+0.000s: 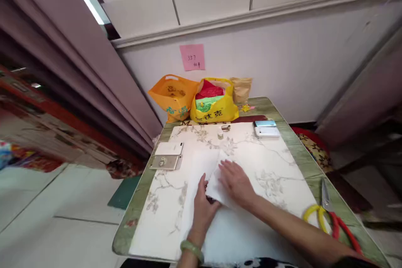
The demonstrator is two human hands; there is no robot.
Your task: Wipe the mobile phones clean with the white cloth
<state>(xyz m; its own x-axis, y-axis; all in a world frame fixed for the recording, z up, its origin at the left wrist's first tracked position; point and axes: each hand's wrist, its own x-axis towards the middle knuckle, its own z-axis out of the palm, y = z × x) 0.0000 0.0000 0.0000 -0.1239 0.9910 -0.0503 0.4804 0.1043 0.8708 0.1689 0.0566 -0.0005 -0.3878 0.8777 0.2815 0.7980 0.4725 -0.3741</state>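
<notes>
A thin white sheet [194,205], soft like packing foam, spreads over the patterned table cover, with part of it folded up. My left hand [202,209], wearing a green bangle [192,251], curls its thumb and fingers round the left side of the fold. A small dark thing [210,199] shows between that thumb and the fingers; the white sheet hides most of it and I cannot make out its kind. On top of the fold lies my right hand [237,182], its fingers stretched out and pressing the sheet from the right.
Two phones [168,148] lie left, more phones [266,132] back right. Scissors with yellow handles [310,211] and red handles [345,228] rest at the right edge. An orange bag [172,96], a yellow bag [215,111] and a brown paper bag [241,88] stand at the back.
</notes>
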